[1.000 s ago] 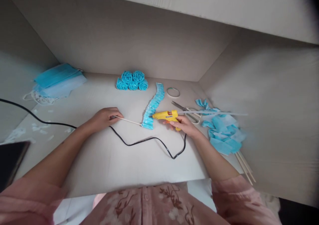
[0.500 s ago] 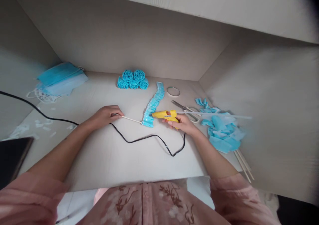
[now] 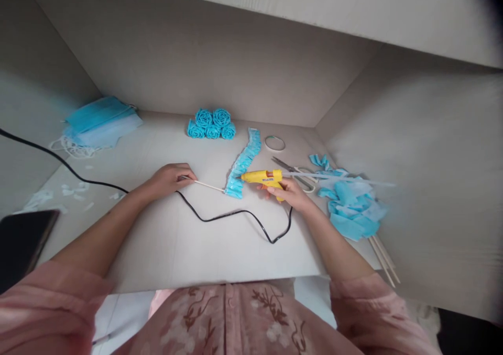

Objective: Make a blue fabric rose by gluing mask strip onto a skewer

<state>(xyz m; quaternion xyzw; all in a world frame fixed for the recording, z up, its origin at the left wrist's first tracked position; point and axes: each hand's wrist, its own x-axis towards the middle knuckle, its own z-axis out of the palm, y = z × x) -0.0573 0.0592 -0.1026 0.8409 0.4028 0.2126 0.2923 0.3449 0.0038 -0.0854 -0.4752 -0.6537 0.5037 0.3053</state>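
My left hand (image 3: pixel 173 179) is closed on a thin pale stick (image 3: pixel 210 186), whose far end meets the lower end of a ruffled blue strip (image 3: pixel 244 160). The strip lies in a slight curve on the table. In my right hand (image 3: pixel 288 191) is a yellow hot glue gun (image 3: pixel 261 176), its nozzle pointing left over the lower part of the strip. A long translucent glue stick (image 3: pixel 353 180) sticks out of the gun's back end. Whether the nozzle touches the strip I cannot tell.
Several blue rolled rosettes (image 3: pixel 212 123) are stacked at the back. Blue face masks (image 3: pixel 100 119) lie far left, a phone-like dark slab (image 3: pixel 29 240) near left. A tape ring (image 3: pixel 274 143), scissors (image 3: pixel 294 170), blue scraps (image 3: pixel 353 208) and sticks (image 3: pixel 384 258) lie right. A black cord (image 3: pixel 220 218) crosses the table.
The camera view has shifted slightly. The glue gun's nozzle has moved a little up along the strip. Both hands keep their hold.
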